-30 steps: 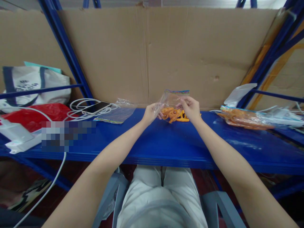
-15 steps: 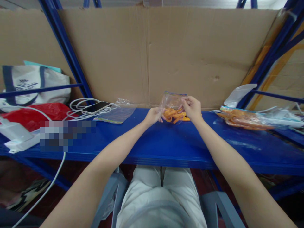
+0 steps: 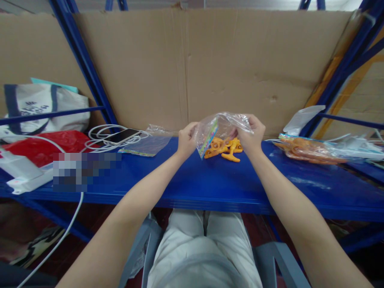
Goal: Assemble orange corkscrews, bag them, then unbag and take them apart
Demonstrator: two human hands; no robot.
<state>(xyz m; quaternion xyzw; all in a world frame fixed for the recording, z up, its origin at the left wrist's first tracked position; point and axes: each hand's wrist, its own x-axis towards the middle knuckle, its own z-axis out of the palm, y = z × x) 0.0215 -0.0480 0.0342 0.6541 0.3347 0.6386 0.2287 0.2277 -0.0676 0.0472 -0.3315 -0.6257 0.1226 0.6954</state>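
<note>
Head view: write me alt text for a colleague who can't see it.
The left hand and right hand hold a clear plastic bag over a small pile of orange plastic pieces on a blue shelf. A phone and red plastic lie to the left, another bag of orange pieces to the right; cardboard stands behind.

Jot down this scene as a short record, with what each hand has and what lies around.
Left hand: holds one side of a clear bag
Right hand: holds its other side
Near the hands: orange pieces, piled on the blue shelf
Further left: flat bag, phone, red bag
Further right: filled bag
Behind: cardboard
</note>
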